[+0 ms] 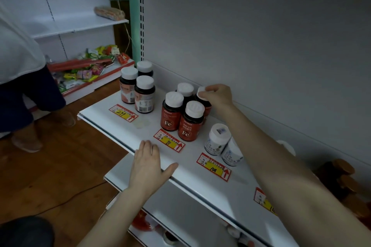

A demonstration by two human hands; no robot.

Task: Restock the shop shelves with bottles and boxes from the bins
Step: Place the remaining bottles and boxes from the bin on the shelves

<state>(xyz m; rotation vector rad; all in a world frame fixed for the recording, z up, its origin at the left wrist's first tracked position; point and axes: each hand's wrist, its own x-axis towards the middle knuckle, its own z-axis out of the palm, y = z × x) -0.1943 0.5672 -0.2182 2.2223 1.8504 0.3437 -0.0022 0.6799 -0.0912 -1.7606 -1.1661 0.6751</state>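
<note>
the red bottle point(205, 105), at the back of its group on the shelf point(104, 111), is gripped at the cap point(201, 92) by curled fingers of the right hand point(217, 95). the left hand point(148, 162) is laid flat, empty, on the shelf edge. the bottle is judged light, rigid and smooth, best held by the cap.

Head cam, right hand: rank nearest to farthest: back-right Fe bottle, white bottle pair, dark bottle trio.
1. back-right Fe bottle: right hand grips its cap.
2. white bottle pair: front right of the hand.
3. dark bottle trio: far left end.
</note>
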